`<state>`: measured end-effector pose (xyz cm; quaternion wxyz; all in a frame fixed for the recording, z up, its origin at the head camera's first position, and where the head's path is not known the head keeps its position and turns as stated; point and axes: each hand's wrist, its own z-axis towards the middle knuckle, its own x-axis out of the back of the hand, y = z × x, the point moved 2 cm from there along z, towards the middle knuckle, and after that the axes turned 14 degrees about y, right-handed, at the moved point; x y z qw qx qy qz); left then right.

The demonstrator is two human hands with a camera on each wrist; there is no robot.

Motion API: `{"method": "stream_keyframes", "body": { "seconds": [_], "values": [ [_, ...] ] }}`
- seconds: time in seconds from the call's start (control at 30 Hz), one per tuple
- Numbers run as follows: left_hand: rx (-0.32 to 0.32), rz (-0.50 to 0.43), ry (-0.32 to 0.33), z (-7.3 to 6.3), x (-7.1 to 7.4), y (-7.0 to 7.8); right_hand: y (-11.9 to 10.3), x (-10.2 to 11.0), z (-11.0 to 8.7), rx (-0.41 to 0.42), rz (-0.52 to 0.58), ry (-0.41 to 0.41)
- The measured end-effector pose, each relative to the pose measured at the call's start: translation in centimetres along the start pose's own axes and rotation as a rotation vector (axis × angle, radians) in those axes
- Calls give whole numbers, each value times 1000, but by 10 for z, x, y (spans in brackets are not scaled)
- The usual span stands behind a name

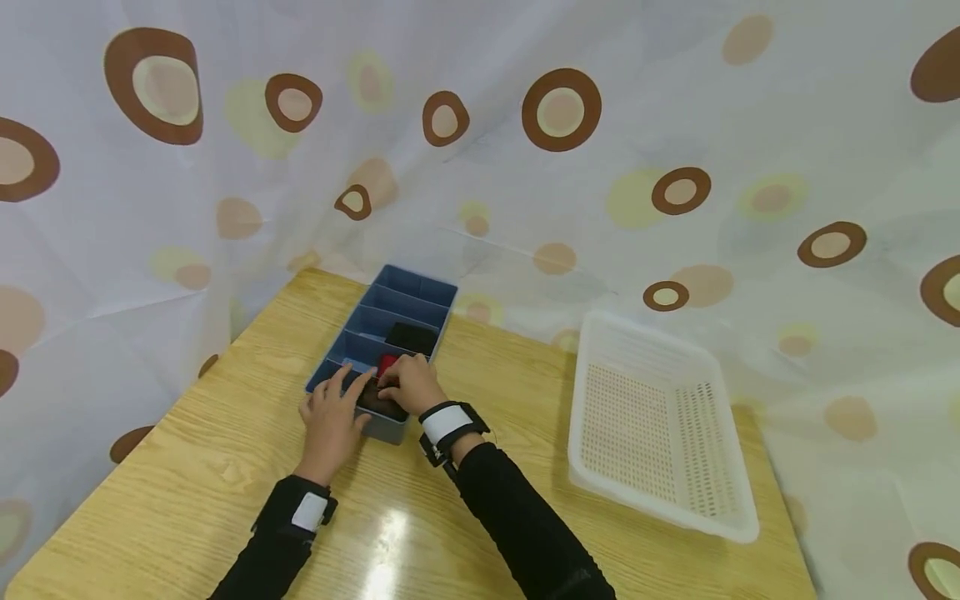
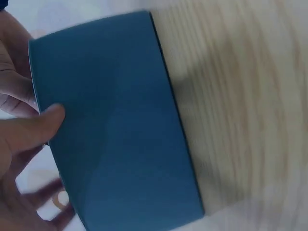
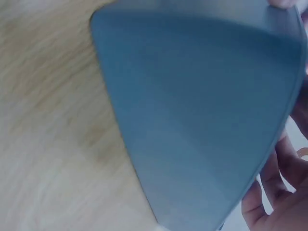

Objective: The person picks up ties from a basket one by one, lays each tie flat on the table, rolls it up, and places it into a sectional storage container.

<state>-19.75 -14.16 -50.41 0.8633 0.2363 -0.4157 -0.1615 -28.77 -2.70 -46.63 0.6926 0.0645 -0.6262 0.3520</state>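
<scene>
A long blue-grey divided box (image 1: 393, 431) stands on the table. In its nearest compartment sits a dark brown, wallet-like item (image 1: 384, 403), partly covered by the hands. My right hand (image 1: 414, 385) reaches in from the right, with curled fingers pinching this item near its top. My left hand (image 1: 332, 425) is at the near left corner, fingers spread over the compartment. In the left wrist view its thumb (image 2: 43, 126) touches the outside of the end wall. Behind the right fingers, a red item (image 1: 386, 363) shows in part. One compartment further holds a black flat item (image 1: 412, 337).
A white perforated plastic basket (image 1: 585, 400) stands on the right of the wooden table (image 1: 225, 433). The box's two far compartments show bare blue floors. A white sheet with brown and yellow circles (image 1: 480, 167) hangs behind the table.
</scene>
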Motion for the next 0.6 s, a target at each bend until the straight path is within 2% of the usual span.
{"method": "stream_keyframes", "body": {
  "seconds": [0.17,0.27,0.37,0.47,0.6],
  "values": [
    [-146,44,-20,-3,-1,2,-2,-5,-9,-7,-133,88],
    [-201,82,-70,1,0,3,-1,-8,-10,-20,-204,137],
    [-223,139,-169,10,0,2,-2,-12,-9,-20,-258,173],
    [-222,174,-288,19,-1,-1,-1,-13,-9,-10,-271,167],
    [-197,164,-397,23,-3,-6,4,-8,-14,-2,-193,125]
  ]
}}
